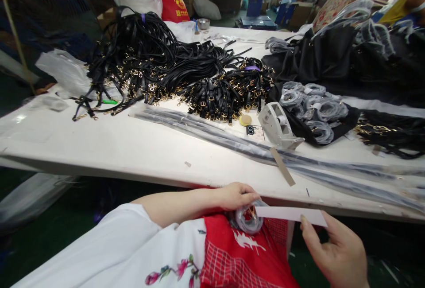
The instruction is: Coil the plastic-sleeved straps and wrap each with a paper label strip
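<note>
Near my lap, over a red apron [245, 246], my left hand [236, 195] is closed on a coiled strap [249, 220] in clear plastic wrapping. Gold metal shows inside the coil. My right hand [335, 243] pinches the far end of a white paper strip [292, 214] between thumb and fingers. The strip's other end reaches the top of the coil, beside my left fingers. Whether it is fixed there I cannot tell. Several similar wrapped coils [317, 106] lie on black material on the table.
A white table [99, 146] holds piled black straps with gold clasps [146, 62]. Long plastic-wrapped strips [212, 135] cross it, near a white tape dispenser [278, 124] and a brown strip [282, 167]. At the far right is another person in yellow [407, 2].
</note>
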`<action>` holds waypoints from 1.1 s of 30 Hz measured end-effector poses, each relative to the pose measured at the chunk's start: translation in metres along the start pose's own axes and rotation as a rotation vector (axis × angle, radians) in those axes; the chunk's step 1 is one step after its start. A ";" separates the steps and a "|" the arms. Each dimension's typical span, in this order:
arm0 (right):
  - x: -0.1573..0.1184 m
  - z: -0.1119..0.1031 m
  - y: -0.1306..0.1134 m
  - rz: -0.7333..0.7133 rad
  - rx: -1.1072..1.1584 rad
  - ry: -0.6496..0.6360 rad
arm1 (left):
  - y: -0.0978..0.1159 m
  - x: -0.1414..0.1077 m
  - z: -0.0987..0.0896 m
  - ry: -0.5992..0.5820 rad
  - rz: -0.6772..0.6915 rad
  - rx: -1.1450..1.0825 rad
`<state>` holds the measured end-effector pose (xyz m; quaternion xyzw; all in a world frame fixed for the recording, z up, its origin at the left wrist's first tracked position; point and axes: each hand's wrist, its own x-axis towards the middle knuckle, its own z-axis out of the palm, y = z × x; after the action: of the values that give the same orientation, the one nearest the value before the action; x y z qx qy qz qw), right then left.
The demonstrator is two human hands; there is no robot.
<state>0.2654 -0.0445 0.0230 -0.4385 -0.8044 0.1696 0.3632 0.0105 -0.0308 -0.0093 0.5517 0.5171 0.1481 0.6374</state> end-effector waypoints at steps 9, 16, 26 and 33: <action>-0.002 0.002 -0.004 -0.046 -0.055 -0.016 | -0.001 0.001 0.003 0.064 -0.065 -0.123; -0.002 -0.001 -0.007 -0.083 -0.080 0.008 | -0.008 0.004 0.003 0.028 -0.222 -0.539; -0.004 -0.004 -0.011 -0.043 0.027 0.023 | -0.006 0.000 0.006 0.058 -0.161 -0.273; -0.006 0.003 -0.008 -0.033 0.078 0.019 | -0.006 0.000 0.003 0.071 -0.070 0.003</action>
<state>0.2608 -0.0536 0.0227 -0.4123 -0.8007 0.1909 0.3904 0.0107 -0.0346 -0.0153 0.5283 0.5588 0.1446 0.6227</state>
